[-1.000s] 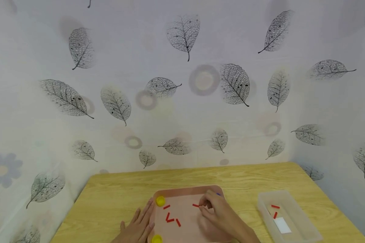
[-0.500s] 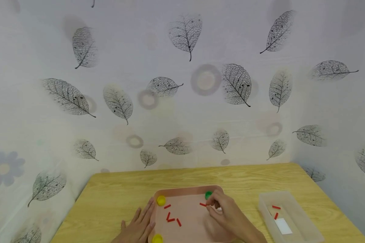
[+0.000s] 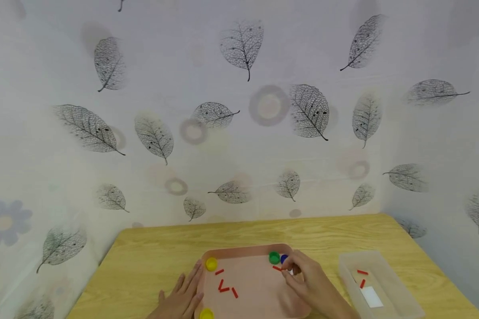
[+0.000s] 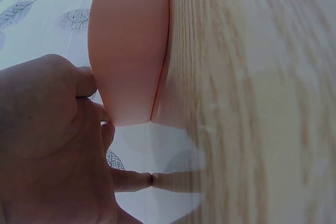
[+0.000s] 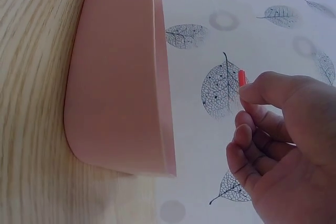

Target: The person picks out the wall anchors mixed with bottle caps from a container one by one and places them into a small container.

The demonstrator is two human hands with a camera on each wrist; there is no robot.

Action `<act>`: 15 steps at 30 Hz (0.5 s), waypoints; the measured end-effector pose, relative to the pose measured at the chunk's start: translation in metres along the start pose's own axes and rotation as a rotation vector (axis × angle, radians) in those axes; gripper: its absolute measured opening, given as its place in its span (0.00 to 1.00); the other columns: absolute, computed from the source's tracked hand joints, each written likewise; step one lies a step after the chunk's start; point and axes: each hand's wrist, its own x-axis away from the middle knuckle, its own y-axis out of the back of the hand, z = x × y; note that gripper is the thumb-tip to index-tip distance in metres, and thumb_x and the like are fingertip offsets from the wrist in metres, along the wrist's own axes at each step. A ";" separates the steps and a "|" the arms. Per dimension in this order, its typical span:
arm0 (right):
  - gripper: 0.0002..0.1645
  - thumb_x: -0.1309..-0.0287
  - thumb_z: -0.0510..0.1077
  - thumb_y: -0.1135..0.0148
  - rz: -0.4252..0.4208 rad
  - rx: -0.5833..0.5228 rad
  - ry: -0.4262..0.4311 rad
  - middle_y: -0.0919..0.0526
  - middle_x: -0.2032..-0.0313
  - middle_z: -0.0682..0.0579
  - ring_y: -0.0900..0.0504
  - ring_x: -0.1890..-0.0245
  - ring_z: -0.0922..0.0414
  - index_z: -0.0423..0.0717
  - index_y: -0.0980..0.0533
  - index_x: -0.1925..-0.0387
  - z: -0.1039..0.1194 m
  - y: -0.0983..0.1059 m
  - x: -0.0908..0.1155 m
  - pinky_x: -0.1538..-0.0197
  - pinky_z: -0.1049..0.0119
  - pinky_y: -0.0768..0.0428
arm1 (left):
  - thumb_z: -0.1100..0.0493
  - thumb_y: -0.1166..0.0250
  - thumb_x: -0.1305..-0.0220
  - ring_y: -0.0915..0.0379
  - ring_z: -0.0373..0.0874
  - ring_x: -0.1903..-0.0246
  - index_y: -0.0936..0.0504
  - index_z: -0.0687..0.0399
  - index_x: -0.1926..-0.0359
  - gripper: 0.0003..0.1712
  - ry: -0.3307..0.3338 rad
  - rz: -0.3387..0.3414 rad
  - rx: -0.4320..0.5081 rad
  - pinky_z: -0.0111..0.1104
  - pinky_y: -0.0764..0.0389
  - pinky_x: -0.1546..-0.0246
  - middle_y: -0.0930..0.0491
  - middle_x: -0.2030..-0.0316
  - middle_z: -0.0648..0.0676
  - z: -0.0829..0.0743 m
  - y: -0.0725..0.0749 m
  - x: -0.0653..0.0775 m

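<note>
Between thumb and index finger, my right hand pinches a small red stick above the right part of the pink tray. Near those fingertips, in the tray's far right corner, sit a green cap and a blue cap, the blue one partly hidden by the hand. My left hand rests with fingers spread at the tray's left edge, touching its side. Several red sticks lie in the tray's left half. One yellow cap is in the far left corner, another yellow cap in the near left.
Right of the tray stands a clear plastic box holding two red sticks and a white card. Both containers stand on a wooden table, with a leaf-patterned wall covering behind and at the sides.
My right hand has moved to the right with the red stick, uncovering the green cap and most of the blue cap. The left hand stays in place.
</note>
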 end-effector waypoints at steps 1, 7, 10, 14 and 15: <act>0.14 0.46 0.32 0.35 -0.008 0.006 0.005 0.28 0.70 0.65 0.28 0.72 0.68 0.55 0.27 0.68 0.000 0.002 0.001 0.71 0.70 0.23 | 0.32 0.66 0.30 0.54 0.64 0.32 0.60 0.36 0.25 0.37 0.000 0.000 0.003 0.80 0.64 0.58 0.60 0.26 0.46 0.000 0.000 0.000; 0.17 0.50 0.32 0.31 -0.054 0.059 0.010 0.28 0.70 0.66 0.29 0.71 0.68 0.57 0.27 0.69 -0.004 0.012 0.003 0.68 0.71 0.24 | 0.31 0.66 0.31 0.56 0.63 0.31 0.60 0.35 0.25 0.38 0.014 0.002 0.005 0.80 0.65 0.56 0.59 0.26 0.46 -0.001 -0.002 -0.001; 0.18 0.51 0.33 0.30 -0.064 0.100 -0.022 0.27 0.70 0.67 0.29 0.71 0.68 0.58 0.27 0.69 -0.006 0.017 0.004 0.67 0.70 0.23 | 0.31 0.66 0.31 0.57 0.64 0.31 0.60 0.35 0.25 0.38 0.016 0.009 0.015 0.80 0.65 0.56 0.59 0.26 0.47 -0.001 -0.002 -0.001; 0.18 0.52 0.32 0.30 -0.067 0.127 -0.055 0.26 0.70 0.67 0.29 0.71 0.68 0.57 0.26 0.69 -0.009 0.025 0.005 0.66 0.70 0.24 | 0.31 0.66 0.31 0.58 0.64 0.31 0.60 0.35 0.25 0.38 0.020 0.019 0.026 0.79 0.65 0.56 0.58 0.26 0.48 -0.002 0.000 -0.001; 0.18 0.52 0.32 0.30 -0.071 0.129 -0.053 0.26 0.70 0.67 0.29 0.71 0.68 0.57 0.26 0.69 -0.010 0.027 0.005 0.66 0.70 0.24 | 0.31 0.66 0.31 0.58 0.64 0.31 0.60 0.35 0.25 0.38 0.021 0.020 0.027 0.79 0.65 0.56 0.58 0.26 0.48 -0.002 0.000 -0.001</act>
